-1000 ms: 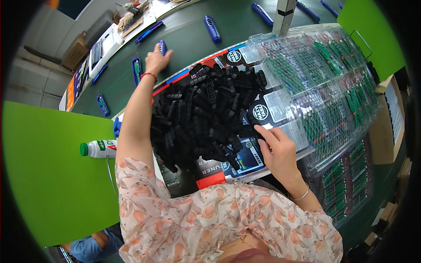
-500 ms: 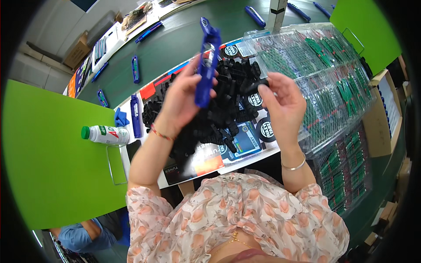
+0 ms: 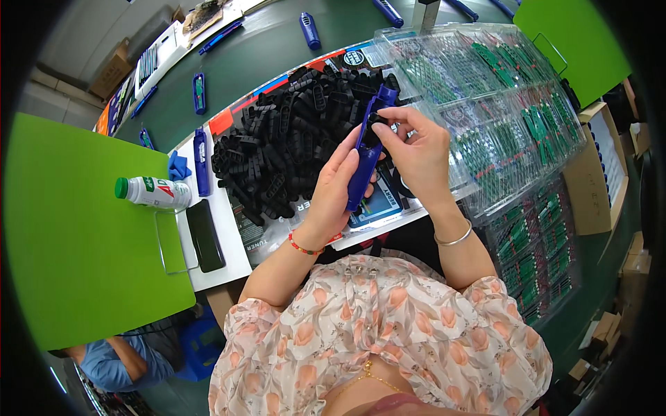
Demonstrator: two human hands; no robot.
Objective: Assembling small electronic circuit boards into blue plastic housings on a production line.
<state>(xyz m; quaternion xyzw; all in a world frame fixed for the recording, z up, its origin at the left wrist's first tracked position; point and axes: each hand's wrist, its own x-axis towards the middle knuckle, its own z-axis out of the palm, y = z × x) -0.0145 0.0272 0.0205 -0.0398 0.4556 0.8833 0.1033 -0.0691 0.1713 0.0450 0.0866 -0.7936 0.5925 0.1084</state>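
My left hand (image 3: 335,186) is closed round a long blue plastic housing half (image 3: 363,166), which slants up to the right with its hollow side showing. My right hand (image 3: 415,142) pinches a small black plastic part (image 3: 375,123) at the upper part of that housing. Thumb and fingertips cover much of the part; whether it is seated in the housing I cannot tell. Behind and to the left of my hands lies a large heap of similar black parts (image 3: 277,139) on a printed sheet.
Clear trays of green circuit boards (image 3: 496,104) stand on the right. At left are a black phone (image 3: 206,236), a white bottle with green cap (image 3: 158,193), a blue housing (image 3: 201,161) and a green partition (image 3: 90,243). More blue housings (image 3: 309,31) lie on the dark green belt (image 3: 257,59).
My left hand has brought the blue housing down and to the right. My right hand has carried the black part to it, and both hands now meet there.
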